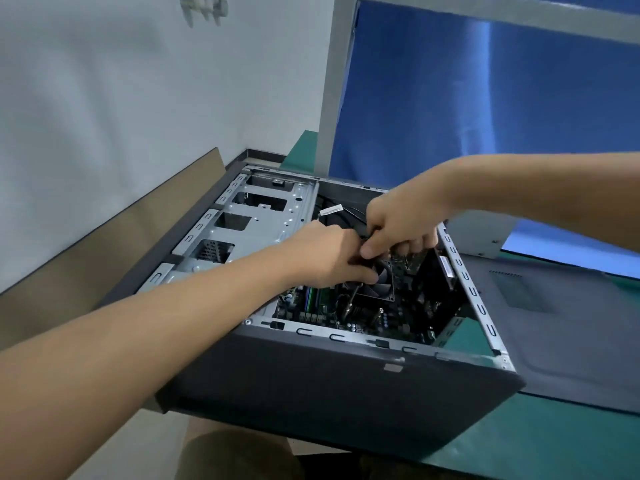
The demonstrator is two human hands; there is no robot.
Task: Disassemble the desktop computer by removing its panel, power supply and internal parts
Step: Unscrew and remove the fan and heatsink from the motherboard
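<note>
Desktop computer (346,393) lies on its side on the green surface (536,431), its panel (571,341) already off and flat beside it. I'm on the internal parts: my left hand (329,258) and right hand (398,223) both curl round black cables (351,216) above the cooler fan (379,282). Next, I reckon, comes a steady pull to free the plug.

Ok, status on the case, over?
Inside open case: left hand, right hand, above fan. Right hand pinches black cable; left grip unclear. Removed side panel lies beside case. And motherboard in place.
</note>
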